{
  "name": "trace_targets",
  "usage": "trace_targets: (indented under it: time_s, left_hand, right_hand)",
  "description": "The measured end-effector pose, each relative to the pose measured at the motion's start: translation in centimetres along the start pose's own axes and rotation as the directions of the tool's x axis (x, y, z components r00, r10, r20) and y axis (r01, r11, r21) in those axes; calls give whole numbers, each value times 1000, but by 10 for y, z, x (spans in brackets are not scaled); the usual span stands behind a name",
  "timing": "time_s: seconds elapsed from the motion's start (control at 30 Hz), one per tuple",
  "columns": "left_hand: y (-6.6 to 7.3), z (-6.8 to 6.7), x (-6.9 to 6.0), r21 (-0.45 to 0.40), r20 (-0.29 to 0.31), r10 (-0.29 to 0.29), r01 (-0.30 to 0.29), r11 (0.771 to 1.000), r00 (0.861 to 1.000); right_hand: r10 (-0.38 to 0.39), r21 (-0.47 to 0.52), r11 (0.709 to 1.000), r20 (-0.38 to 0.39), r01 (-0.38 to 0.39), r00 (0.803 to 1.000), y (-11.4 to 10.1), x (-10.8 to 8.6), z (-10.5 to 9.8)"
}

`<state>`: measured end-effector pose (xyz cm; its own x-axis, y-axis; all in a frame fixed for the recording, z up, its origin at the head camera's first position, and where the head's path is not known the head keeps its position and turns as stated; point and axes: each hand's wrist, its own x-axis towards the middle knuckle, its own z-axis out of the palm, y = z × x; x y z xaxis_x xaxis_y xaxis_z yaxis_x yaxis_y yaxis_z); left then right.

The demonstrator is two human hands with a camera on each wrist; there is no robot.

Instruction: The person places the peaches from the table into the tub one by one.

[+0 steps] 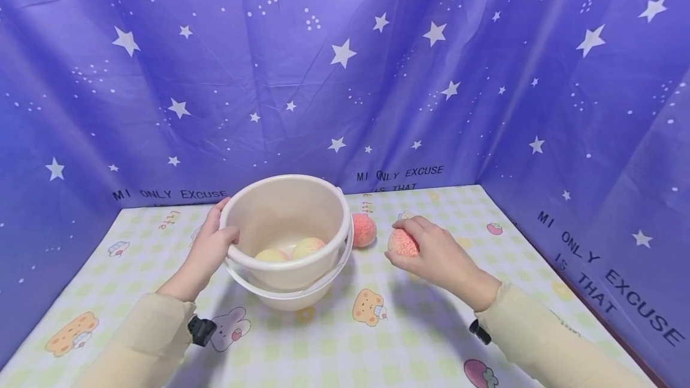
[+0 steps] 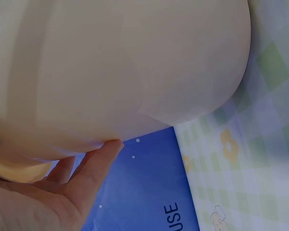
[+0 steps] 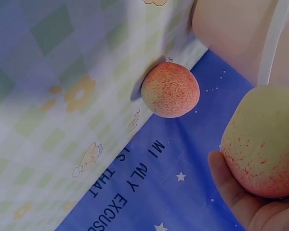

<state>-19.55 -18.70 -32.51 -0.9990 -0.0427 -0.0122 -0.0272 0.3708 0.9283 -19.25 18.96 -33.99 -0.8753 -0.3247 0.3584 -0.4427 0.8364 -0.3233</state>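
Note:
My left hand [image 1: 207,250] grips the left rim of a whitish plastic bucket [image 1: 280,211], thumb over the edge and fingers along the outside. Two yellowish peaches [image 1: 308,248] lie in the bottom of the bucket, partly hidden by its front rim. To the right of the bucket, my right hand [image 1: 439,250] holds another peach [image 3: 267,144], pale with red speckles, above the table. A pinkish-red peach [image 1: 363,230] rests on the table between the bucket and that hand. In the left wrist view the bucket's outer wall [image 2: 135,62] fills most of the picture.
The bucket's white handle [image 1: 323,277] hangs down round its front and right side. A green-checked cloth [image 1: 302,352] with cartoon prints covers the table. Purple-blue curtains [image 1: 259,64] with white stars stand behind and at both sides.

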Motion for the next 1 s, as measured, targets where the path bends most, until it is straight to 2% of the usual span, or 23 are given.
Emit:
trace_targets:
  time_s: [0.27,1.0]
  left_hand:
    - [-1,0,0,4,2,3,-3,1000,1000]
    - [-1,-1,1,10,-4,3,-3,1000,1000]
  right_hand:
    - [-2,8,1000,4,2,1000,-1,1,0]
    - [-32,41,998,-84,36,996,-10,12,-8]
